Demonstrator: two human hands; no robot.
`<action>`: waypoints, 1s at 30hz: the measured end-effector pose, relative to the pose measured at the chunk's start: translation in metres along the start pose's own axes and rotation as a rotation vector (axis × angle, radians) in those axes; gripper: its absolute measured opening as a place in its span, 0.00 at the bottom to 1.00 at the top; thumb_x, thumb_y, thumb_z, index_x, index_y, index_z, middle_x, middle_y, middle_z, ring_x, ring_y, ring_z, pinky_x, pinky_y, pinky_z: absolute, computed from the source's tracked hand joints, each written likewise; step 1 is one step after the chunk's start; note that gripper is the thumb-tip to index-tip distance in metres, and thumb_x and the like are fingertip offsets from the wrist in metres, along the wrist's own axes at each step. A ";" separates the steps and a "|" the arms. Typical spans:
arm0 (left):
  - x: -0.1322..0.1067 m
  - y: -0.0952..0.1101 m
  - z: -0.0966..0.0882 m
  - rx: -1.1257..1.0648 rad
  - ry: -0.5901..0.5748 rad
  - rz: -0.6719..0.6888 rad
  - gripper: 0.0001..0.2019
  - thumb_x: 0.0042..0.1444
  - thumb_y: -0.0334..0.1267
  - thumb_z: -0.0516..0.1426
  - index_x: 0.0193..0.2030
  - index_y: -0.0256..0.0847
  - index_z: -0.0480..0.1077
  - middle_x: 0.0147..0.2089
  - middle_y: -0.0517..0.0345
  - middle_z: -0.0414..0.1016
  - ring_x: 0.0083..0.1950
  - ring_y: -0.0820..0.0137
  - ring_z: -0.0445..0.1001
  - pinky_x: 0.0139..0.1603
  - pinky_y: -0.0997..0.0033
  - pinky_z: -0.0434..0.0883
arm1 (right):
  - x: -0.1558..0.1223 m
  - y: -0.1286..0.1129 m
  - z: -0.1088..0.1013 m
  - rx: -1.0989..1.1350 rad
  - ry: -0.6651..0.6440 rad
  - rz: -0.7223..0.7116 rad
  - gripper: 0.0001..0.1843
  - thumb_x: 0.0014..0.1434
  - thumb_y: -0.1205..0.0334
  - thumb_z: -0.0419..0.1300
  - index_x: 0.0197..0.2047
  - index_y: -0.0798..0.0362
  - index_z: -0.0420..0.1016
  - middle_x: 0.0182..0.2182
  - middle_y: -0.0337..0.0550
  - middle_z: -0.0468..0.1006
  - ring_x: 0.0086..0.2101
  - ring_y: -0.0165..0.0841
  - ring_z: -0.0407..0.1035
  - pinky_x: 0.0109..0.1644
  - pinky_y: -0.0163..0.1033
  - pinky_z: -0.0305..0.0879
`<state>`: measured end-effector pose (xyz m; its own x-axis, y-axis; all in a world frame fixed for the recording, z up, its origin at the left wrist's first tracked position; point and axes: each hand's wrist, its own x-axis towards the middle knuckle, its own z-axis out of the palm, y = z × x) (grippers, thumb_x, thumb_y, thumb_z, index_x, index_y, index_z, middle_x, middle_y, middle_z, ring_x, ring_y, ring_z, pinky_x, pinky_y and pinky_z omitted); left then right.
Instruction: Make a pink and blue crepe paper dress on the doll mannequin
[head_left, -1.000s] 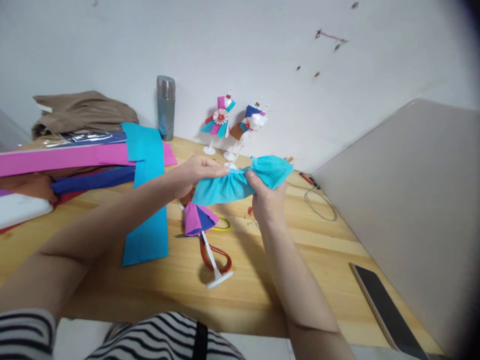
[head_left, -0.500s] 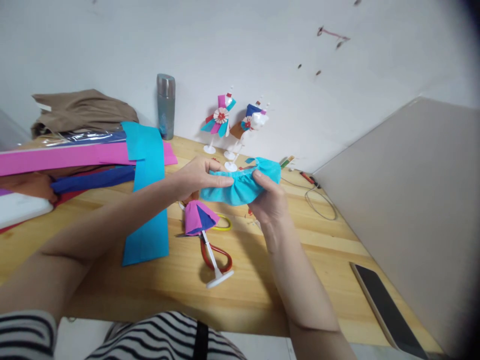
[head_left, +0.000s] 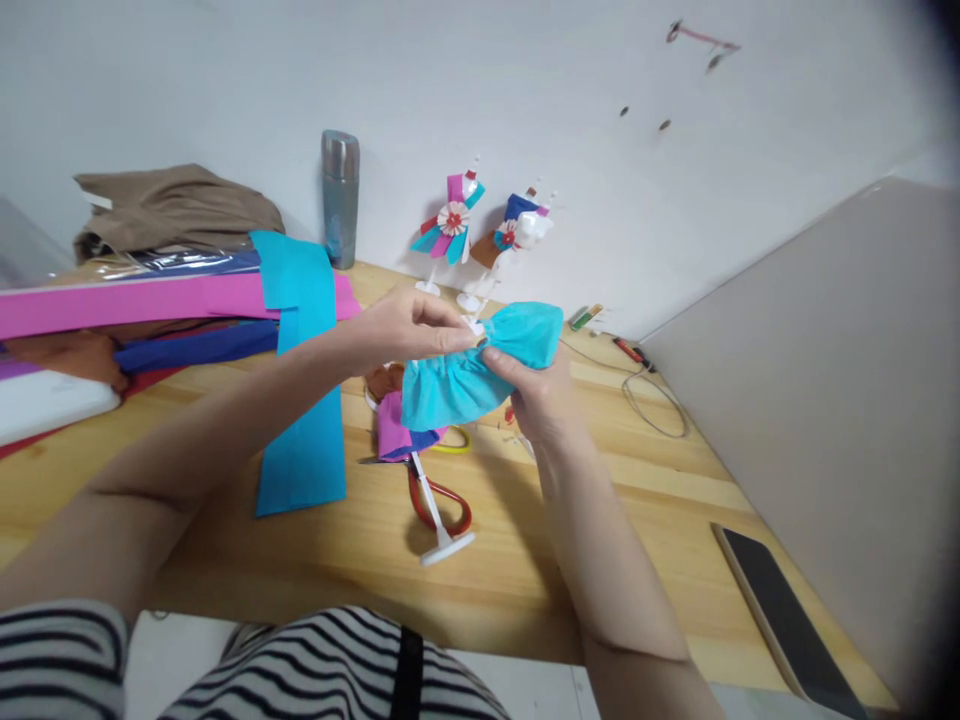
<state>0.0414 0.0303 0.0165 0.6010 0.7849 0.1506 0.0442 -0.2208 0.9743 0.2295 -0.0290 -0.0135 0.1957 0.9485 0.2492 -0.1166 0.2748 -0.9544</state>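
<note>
A gathered piece of turquoise crepe paper [head_left: 480,365] is held above the wooden table [head_left: 675,520]. My left hand [head_left: 405,328] pinches its pleated middle from the left, and my right hand [head_left: 536,390] pinches the same spot from the right, fingers closed on the paper. Below the paper lies a small doll stand [head_left: 431,500] with a pink and blue paper skirt [head_left: 397,435], tipped over on the table across red-handled scissors [head_left: 442,505].
A turquoise paper strip [head_left: 300,400] lies left of my hands, over pink [head_left: 142,300] and blue rolls. Two dressed paper dolls [head_left: 480,225] and a grey flask [head_left: 340,198] stand by the wall. A phone [head_left: 787,620], a wire loop [head_left: 652,400] and a grey panel are at right.
The turquoise paper has been bunched tighter, my fingers now meeting at its middle; its lower part hangs down over the pink skirt. The view shifted slightly.
</note>
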 end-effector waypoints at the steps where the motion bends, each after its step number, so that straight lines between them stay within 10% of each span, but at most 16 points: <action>1: -0.001 0.001 0.002 0.005 -0.027 -0.002 0.11 0.49 0.42 0.66 0.35 0.36 0.81 0.31 0.58 0.80 0.37 0.69 0.78 0.34 0.77 0.73 | -0.001 0.002 0.000 -0.031 -0.021 -0.007 0.15 0.41 0.58 0.76 0.33 0.50 0.80 0.32 0.36 0.84 0.32 0.34 0.77 0.43 0.42 0.75; 30: -0.001 0.006 0.017 -0.329 0.067 -0.165 0.17 0.58 0.27 0.58 0.18 0.35 0.63 0.14 0.68 0.55 0.16 0.85 0.51 0.19 0.79 0.47 | 0.001 0.009 -0.003 -0.114 -0.089 -0.085 0.16 0.45 0.48 0.74 0.34 0.49 0.84 0.33 0.40 0.86 0.34 0.36 0.78 0.42 0.43 0.76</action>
<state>0.0550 0.0181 0.0191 0.5533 0.8329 -0.0126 -0.1296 0.1011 0.9864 0.2311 -0.0260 -0.0220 0.1122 0.9342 0.3386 0.0089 0.3398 -0.9405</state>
